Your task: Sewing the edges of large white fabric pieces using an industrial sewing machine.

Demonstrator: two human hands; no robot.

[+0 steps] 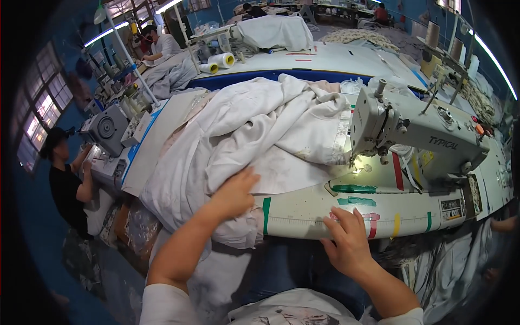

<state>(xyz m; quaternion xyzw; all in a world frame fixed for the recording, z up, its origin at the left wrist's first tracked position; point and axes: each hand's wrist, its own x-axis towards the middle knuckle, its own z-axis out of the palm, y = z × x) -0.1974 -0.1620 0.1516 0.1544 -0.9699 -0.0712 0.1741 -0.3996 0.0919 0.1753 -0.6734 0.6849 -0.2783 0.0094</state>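
A large white cloth (238, 124) lies bunched over the left of the sewing table and hangs off its front edge. My left hand (235, 192) is over the cloth's near folds, its fingers smeared by motion; whether it grips any fabric cannot be made out. To the right, my right hand (346, 238) is at the table's front edge, fingers apart and nothing in them. Beyond it stands a white sewing machine (428, 132), its lamp lit near the needle. One end of the cloth reaches close to the machine's needle area.
Coloured tape strips and a printed ruler (303, 220) run along the table's front edge. Two thread cones (221, 60) rest on the table behind. At the left a person in black (67, 179) works at another machine. Grey fabric (455, 265) hangs below the table at right.
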